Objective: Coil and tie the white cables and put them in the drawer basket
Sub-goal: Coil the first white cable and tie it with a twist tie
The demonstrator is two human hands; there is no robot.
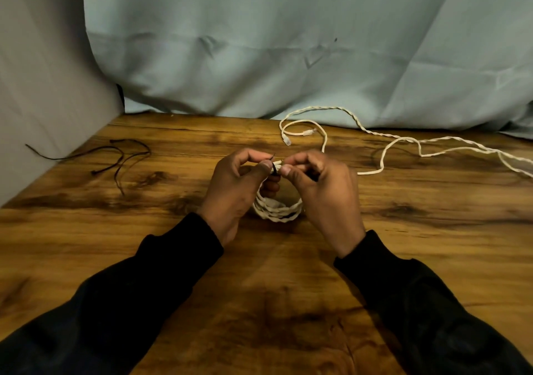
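- Head view looked down on a brown wooden table with dark grain patches [288,288], with two arms in black sleeves [161,276] reaching in from the bottom edge.
- Both hands met above the middle of the table, fingertips almost touching.
- The left hand [233,193] had its thumb and curled fingers pinched on the top of a small coil of white twisted cable [278,210].
- The right hand [323,190] pinched the same spot from the other side, thumb against forefinger.
- Between the two thumbs sat a thin black tie [274,170], wrapped over the top of the coil, with a short end sticking up.
- The coil hung below the fingers, its lower loops just above or on the table; which could not be told.
- A second, loose white twisted cable [383,155] lay uncoiled on the table behind and to the right of the hands, snaking off the right edge, with two pale plug ends [309,132] near the back.
- Thin black ties [121,155] lay loose on the table well to the left of the hands.
- A pale blue-green cloth [288,57] hung as a backdrop behind the table, with a grey cloth [43,86] at the left.
- No drawer basket was in view.
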